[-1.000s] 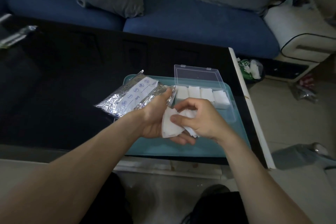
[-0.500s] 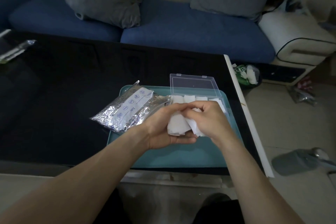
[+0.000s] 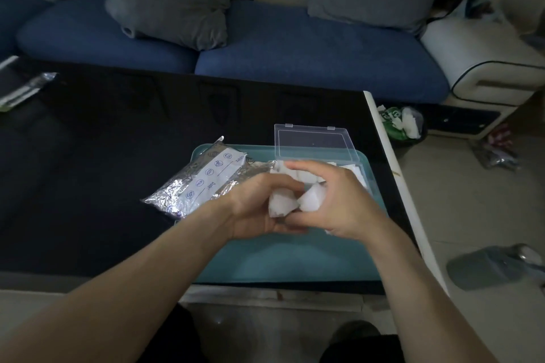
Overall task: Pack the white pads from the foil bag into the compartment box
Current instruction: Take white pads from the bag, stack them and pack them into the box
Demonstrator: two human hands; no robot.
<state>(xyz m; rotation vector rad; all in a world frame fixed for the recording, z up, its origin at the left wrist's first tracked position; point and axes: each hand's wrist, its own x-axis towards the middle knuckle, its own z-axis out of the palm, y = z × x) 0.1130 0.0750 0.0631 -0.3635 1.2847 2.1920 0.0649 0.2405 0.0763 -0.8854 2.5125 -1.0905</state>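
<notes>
Above the teal tray [image 3: 265,262], the left hand [image 3: 253,209] and right hand [image 3: 339,203] both curl their fingers around white pads [image 3: 295,200], near the foil bag [image 3: 203,183].

Both bare forearms reach forward from the lower corners and converge at mid-frame, wrists near each other. The left hand [image 3: 256,206] lies palm toward the right, fingers curled around a white pad [image 3: 280,204], thumb on top. The right hand [image 3: 339,200] faces it with its back up and to the right, index finger arched over the top, thumb underneath, pinching a second pad [image 3: 310,200]. The two hands touch at the fingertips, and the pads sit side by side between them
</notes>
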